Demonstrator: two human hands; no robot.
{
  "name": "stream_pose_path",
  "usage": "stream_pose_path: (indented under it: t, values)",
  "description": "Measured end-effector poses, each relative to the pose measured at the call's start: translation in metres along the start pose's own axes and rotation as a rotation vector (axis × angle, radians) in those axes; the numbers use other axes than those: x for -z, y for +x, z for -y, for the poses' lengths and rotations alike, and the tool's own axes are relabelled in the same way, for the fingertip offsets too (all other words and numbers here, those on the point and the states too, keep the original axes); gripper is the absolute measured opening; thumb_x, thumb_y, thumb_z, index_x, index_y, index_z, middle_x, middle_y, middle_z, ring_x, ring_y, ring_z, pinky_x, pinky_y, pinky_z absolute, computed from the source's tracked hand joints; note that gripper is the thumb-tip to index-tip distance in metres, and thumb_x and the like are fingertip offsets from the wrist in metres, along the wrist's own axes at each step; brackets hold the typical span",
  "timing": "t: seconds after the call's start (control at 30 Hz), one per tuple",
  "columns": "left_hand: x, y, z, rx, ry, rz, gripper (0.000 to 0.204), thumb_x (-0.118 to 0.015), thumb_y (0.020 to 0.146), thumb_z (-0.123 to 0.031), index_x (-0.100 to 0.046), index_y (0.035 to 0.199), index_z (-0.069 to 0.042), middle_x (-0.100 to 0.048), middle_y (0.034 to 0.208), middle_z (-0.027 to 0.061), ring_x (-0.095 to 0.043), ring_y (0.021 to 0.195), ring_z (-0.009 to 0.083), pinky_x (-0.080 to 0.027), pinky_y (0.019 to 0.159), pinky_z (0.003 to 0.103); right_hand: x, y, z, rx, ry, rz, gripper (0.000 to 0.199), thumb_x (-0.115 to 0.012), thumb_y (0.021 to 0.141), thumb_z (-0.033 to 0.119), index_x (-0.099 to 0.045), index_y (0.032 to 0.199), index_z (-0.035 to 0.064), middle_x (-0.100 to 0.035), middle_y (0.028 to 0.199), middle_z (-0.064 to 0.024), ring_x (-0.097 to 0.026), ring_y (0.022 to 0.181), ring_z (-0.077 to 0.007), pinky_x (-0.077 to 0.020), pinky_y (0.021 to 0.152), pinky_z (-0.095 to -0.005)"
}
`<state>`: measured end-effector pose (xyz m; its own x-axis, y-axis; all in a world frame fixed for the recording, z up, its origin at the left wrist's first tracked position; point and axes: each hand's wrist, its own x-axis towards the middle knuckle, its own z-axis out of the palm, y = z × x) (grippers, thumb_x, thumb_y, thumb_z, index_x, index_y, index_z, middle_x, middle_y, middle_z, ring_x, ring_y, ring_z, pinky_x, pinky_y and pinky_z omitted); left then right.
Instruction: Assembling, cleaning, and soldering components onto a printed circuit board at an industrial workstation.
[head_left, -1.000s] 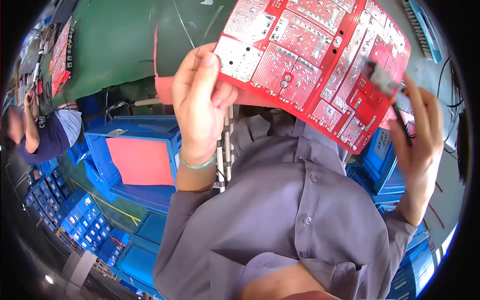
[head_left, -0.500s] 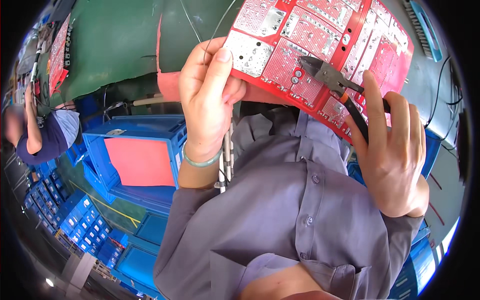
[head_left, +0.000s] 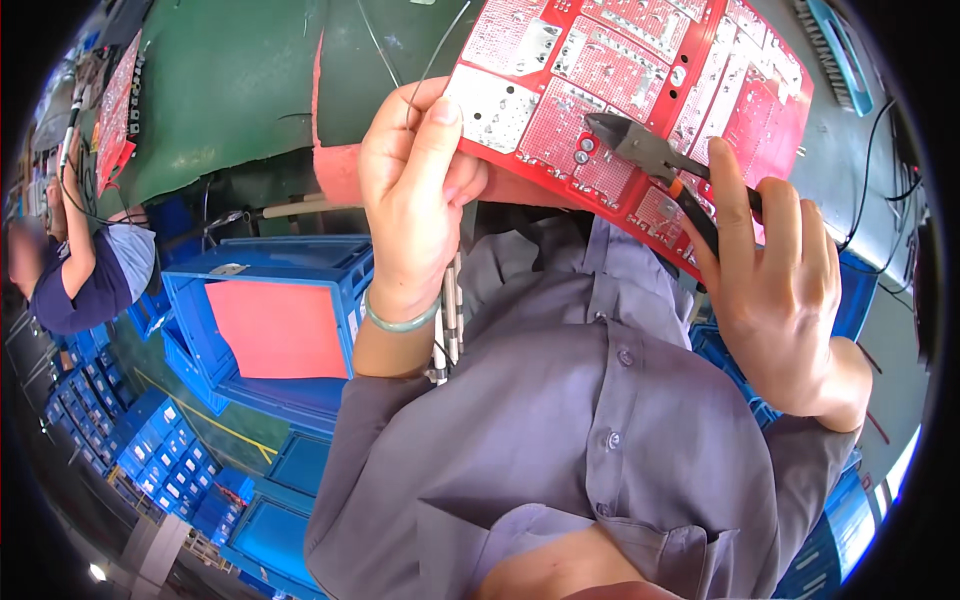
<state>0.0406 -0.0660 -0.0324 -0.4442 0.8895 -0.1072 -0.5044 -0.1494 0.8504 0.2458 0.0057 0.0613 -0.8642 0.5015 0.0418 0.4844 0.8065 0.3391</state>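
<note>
- The left hand is clamping the red board, ideally steadying it.
- The right hand is clasping the cutters, ideally not scraping the red board.

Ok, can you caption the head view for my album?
Left hand holding a red board, right hand holding pliers.

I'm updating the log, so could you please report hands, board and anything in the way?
Left hand gripping red circuit board at left edge. Right hand holding cutters over it, contact unclear. Nothing seen blocking the cutters.
</note>
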Motion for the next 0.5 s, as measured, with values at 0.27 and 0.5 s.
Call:
stream_pose_path:
  t: [0.27,0.5]
  values:
    - [-0.001,-0.002,0.000,-0.008,-0.002,-0.029,0.019,-0.043,0.091,-0.013,-0.050,0.100,0.003,-0.046,0.064,-0.0013,-0.028,0.044,0.0018,-0.024,0.041,0.018,-0.016,0.014,-0.049,-0.262,0.266,-0.165,0.038,-0.058,0.081,0.013,-0.050,0.118,0.0069,-0.053,0.095,-0.0099,-0.057,0.078,-0.0243,-0.0468,0.061,-0.0319]
    - [0.003,-0.003,-0.001,0.020,-0.087,-0.033,0.025,-0.040,0.092,-0.018,-0.053,0.096,0.002,-0.048,0.063,-0.0001,-0.028,0.043,0.0032,-0.025,0.041,0.020,0.007,0.008,-0.024,-0.058,0.457,0.175,0.050,-0.064,0.071,0.008,-0.048,0.119,0.0026,-0.050,0.096,-0.0131,-0.050,0.085,-0.0287,-0.0415,0.074,-0.0366]
